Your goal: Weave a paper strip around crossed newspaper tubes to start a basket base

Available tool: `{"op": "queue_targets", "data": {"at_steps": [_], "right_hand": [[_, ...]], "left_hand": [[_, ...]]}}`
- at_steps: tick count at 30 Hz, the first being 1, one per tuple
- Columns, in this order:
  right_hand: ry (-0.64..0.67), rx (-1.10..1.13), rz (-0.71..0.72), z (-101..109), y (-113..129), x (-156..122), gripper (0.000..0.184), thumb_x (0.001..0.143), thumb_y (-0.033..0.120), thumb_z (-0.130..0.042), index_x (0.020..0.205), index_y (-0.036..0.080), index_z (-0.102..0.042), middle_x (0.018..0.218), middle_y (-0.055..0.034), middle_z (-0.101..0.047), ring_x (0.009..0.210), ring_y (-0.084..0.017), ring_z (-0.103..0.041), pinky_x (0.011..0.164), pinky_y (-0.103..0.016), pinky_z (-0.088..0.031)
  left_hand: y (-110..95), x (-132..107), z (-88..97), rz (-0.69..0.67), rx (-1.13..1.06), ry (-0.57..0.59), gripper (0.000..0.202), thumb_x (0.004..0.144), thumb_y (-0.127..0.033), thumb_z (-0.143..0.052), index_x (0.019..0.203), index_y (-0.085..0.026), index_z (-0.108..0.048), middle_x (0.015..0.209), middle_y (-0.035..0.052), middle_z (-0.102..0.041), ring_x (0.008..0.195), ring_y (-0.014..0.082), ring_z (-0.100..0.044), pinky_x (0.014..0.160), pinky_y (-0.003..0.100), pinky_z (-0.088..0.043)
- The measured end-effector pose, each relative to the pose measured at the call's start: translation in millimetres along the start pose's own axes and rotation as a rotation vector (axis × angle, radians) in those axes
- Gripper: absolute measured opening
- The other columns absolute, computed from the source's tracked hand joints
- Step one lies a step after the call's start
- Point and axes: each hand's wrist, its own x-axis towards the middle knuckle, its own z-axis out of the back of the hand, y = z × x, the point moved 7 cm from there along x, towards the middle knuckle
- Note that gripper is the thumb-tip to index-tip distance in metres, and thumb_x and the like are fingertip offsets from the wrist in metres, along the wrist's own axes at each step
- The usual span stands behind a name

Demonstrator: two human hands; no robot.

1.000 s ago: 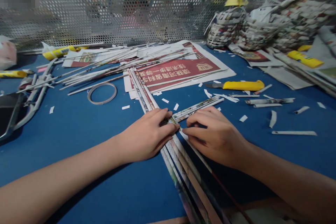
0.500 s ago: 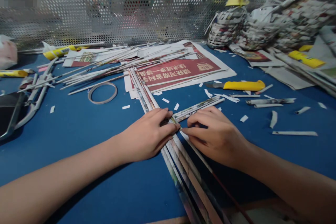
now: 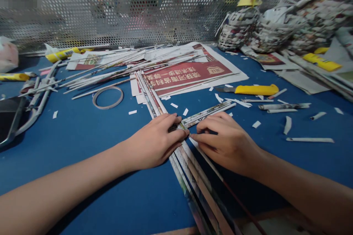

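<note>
Several long rolled newspaper strips (image 3: 193, 167) run from the middle of the table toward me. Shorter paper strips (image 3: 211, 113) cross them and stick out to the right. My left hand (image 3: 158, 139) is closed over the crossing, pressing the strips down and hiding part of it. Just right of it, my right hand (image 3: 228, 141) pinches one thin paper strip (image 3: 206, 159) between thumb and forefinger, near where the strips meet. That strip runs on down toward the table's front edge.
A roll of tape (image 3: 107, 98) lies left of the strips. A yellow utility knife (image 3: 256, 89) and paper scraps (image 3: 310, 140) lie on the right. Behind are a pile of paper rods (image 3: 102, 77), a red printed sheet (image 3: 190, 73), woven paper baskets (image 3: 238, 29) and a perforated metal screen (image 3: 132, 14).
</note>
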Motion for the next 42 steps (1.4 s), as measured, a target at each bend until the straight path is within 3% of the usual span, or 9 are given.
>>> {"op": "queue_targets", "data": {"at_steps": [11, 19, 42], "right_hand": [[-0.041, -0.025, -0.043, 3.3, -6.1, 0.0, 0.021, 0.078, 0.01, -0.045, 0.076, 0.018, -0.065, 0.075, -0.0052, -0.062, 0.072, -0.015, -0.053, 0.068, -0.031, -0.037], [-0.03, 0.002, 0.033, 3.8, -0.7, 0.2, 0.02, 0.079, 0.012, -0.046, 0.072, 0.018, -0.064, 0.071, -0.0039, -0.061, 0.07, -0.013, -0.053, 0.068, -0.031, -0.036], [-0.008, 0.03, 0.028, 1.4, -0.2, -1.1, 0.021, 0.079, 0.011, -0.046, 0.068, 0.016, -0.063, 0.07, -0.0038, -0.061, 0.07, -0.013, -0.054, 0.069, -0.032, -0.035]], "left_hand": [[0.5, -0.5, -0.8, -0.015, -0.01, -0.016, 0.029, 0.087, -0.026, -0.033, 0.107, -0.013, -0.051, 0.11, 0.0171, -0.047, 0.112, 0.0252, -0.041, 0.088, 0.042, -0.041], [0.7, -0.4, -1.2, -0.006, -0.001, -0.005, 0.03, 0.087, -0.026, -0.033, 0.107, -0.013, -0.051, 0.111, 0.0176, -0.045, 0.111, 0.0248, -0.041, 0.089, 0.041, -0.04], [-0.3, 0.4, -1.1, 0.002, 0.005, 0.012, 0.03, 0.088, -0.026, -0.032, 0.105, -0.013, -0.052, 0.112, 0.0176, -0.045, 0.111, 0.0248, -0.041, 0.089, 0.042, -0.04]]}}
